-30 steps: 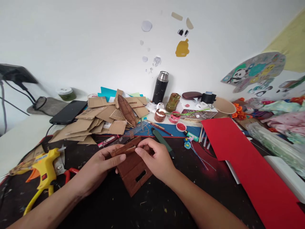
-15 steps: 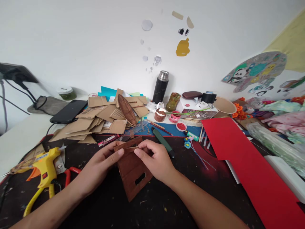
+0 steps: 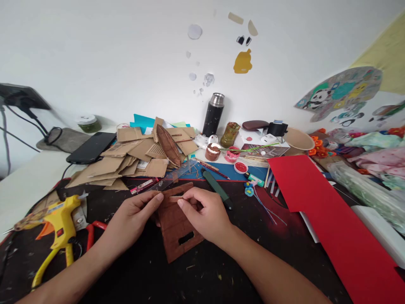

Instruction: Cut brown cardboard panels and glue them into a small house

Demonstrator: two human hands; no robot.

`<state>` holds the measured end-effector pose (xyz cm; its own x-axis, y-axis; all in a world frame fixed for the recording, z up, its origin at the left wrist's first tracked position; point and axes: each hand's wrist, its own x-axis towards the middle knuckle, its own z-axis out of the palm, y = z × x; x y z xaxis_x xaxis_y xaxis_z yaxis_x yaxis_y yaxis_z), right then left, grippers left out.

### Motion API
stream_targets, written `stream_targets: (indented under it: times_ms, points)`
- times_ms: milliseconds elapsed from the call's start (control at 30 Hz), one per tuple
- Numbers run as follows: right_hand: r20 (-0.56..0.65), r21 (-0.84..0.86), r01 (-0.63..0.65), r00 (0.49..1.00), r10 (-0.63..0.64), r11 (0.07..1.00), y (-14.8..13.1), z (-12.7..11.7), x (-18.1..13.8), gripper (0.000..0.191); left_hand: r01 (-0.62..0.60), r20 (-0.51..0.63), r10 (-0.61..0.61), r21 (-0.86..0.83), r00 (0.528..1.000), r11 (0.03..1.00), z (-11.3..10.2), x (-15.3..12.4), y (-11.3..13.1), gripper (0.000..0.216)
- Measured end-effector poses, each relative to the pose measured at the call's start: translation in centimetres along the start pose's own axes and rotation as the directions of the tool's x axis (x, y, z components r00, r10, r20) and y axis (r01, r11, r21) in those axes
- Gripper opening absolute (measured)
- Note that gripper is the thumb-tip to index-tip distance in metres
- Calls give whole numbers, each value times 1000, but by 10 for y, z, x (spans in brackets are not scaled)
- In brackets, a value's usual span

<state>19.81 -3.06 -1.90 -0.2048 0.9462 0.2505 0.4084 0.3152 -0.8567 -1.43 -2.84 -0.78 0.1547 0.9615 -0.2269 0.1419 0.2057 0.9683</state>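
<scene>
A brown-painted cardboard piece [image 3: 174,223] is held tilted above the dark mat. It has a dark slot near its lower end and another opening near its top. My left hand [image 3: 134,215] is closed on the piece's upper left edge, thumb on top. Between thumb and fingers, my right hand [image 3: 209,213] pinches a thin cardboard strip [image 3: 175,197] at the upper opening. Whether the strip is loose or part of the piece, I cannot tell. The fingers of my right hand hide the piece's right edge.
On the left lie a yellow glue gun [image 3: 61,223] and red-handled pliers [image 3: 90,236]. Cardboard scraps [image 3: 126,162] are piled behind. A green craft knife [image 3: 217,188] lies past my right hand. Red sheet [image 3: 316,194] covers the right side; a black thermos [image 3: 213,116] stands at the back.
The brown cardboard piece has turned slightly, and its lower end has shifted up a little. My left hand's fingers have closed in further, and the upper opening shows more clearly.
</scene>
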Motion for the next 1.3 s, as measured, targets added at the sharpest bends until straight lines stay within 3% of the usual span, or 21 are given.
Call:
stream_targets:
  times_ms: [433, 700, 900, 1033, 1200, 1300]
  points:
    - [26, 158, -135, 991, 133, 978, -3, 2, 2, 20, -77, -83, 106, 292, 991, 953, -4, -3, -6, 51]
    - [123, 237, -234, 970, 210, 943, -2, -1, 4, 21, -53, -57, 72, 289, 996, 956, -8, 0, -8, 53]
    - [194, 325, -295, 951, 242, 898, 1, -3, 7, 23, -127, -59, 169, 434, 984, 892, -6, -4, -6, 51]
    - [226, 403, -341, 936, 269, 849, 2, -5, 8, 24, -94, -68, 133, 406, 989, 909, -9, -1, -7, 55]
    - [145, 468, -372, 927, 346, 801, 7, -8, 11, 27, 23, -189, 34, 293, 981, 956, -20, 6, -9, 61]
    - [142, 519, -365, 929, 343, 773, 8, -9, 11, 28, 38, -191, 9, 242, 982, 970, -21, 6, -10, 63]
